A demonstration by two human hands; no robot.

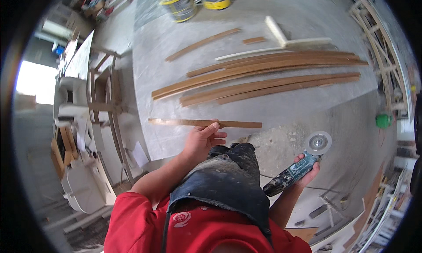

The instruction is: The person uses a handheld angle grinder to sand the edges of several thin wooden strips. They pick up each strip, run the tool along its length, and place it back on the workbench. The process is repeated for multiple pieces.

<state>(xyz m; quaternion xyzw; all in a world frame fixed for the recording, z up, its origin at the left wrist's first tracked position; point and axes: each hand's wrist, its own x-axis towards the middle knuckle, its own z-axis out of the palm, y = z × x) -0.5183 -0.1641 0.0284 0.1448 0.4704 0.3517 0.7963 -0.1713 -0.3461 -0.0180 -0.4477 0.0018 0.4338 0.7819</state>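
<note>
Pinched between the thumb and fingers of my left hand (200, 143) is a narrow brown wooden strip (241, 124), held level in front of my body. My right hand (311, 174) wraps round the body of a teal and black angle grinder (290, 175), out to the right. A pale round disc (318, 143) sits at the grinder's upper end, apart from the strip. Beyond the strip, long brown wooden boards (259, 67) lie side by side on a grey sheet (162, 143) on the floor.
Two yellow buckets (179, 7) stand at the far edge. White strips (276, 31) and short brown offcuts (253, 40) lie beyond the boards. A wooden frame (112, 103) and white chairs (83, 187) crowd the left. On the right are a wooden rack (380, 50) and a green object (383, 120).
</note>
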